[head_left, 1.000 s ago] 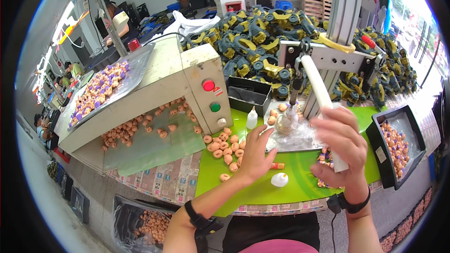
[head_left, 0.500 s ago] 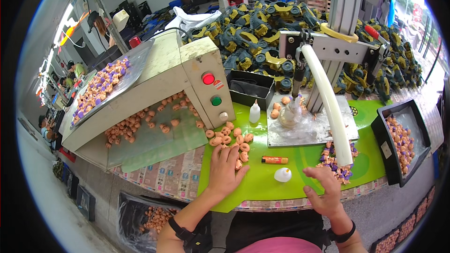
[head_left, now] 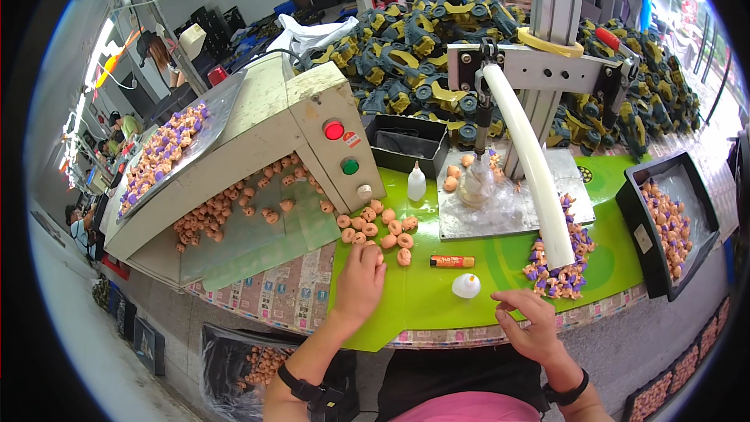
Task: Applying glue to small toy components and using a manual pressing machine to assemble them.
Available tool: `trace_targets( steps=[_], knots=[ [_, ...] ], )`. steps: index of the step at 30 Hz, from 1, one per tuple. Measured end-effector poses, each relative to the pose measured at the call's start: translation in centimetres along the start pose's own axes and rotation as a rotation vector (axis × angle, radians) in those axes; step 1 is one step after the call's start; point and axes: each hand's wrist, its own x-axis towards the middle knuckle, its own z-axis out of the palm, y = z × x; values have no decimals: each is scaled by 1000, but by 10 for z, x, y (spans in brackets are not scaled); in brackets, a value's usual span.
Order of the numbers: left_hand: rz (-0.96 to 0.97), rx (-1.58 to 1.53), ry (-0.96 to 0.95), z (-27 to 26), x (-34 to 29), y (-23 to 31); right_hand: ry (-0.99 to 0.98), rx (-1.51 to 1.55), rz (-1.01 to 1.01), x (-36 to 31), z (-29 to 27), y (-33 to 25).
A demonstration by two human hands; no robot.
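Observation:
My left hand [head_left: 359, 285] is curled at the near edge of a group of round peach toy heads [head_left: 367, 223] on the green mat. Its fingers are closed on a toy head [head_left: 380, 255], of which only a little shows. My right hand [head_left: 530, 324] hovers over the mat's front edge, thumb and fingers apart, with nothing seen between them. Nearest to it lie a heap of small peach-and-purple toy bodies [head_left: 558, 266] and a round white squeeze bottle [head_left: 466, 286]. An orange-and-black tube [head_left: 452, 261] lies behind that bottle.
A lever press [head_left: 482, 109] with a white curved handle [head_left: 531, 164] stands on a metal plate [head_left: 500, 223]. At left is a beige machine [head_left: 312, 121] with toy heads in its opening. A black bin [head_left: 644, 254] stands right; another bottle [head_left: 416, 183] stands upright. Toy vehicles [head_left: 422, 55] are piled behind.
My left hand has gone from spread over the toy heads to closed, drawn slightly back. My right hand's fingers have curled inward a little. The view has shifted slightly.

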Motion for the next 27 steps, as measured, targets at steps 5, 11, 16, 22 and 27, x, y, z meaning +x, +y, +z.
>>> trace_targets(
  steps=[5,11,16,22,27],
  knots=[
    [-187,-840,39,9,-9,-9,62,-66,94,4,14,19],
    [-920,-2301,-265,7,-40,22,64,-122,23,23,47,16],
    [-977,-2441,-249,23,-54,46,-81,-13,67,25,59,33],
    [-1048,-2239,-158,25,-55,62,-12,96,154,16,30,-1],
    [-795,-2307,-304,43,-61,60,-5,-2,67,5,5,-11]
  ],
)
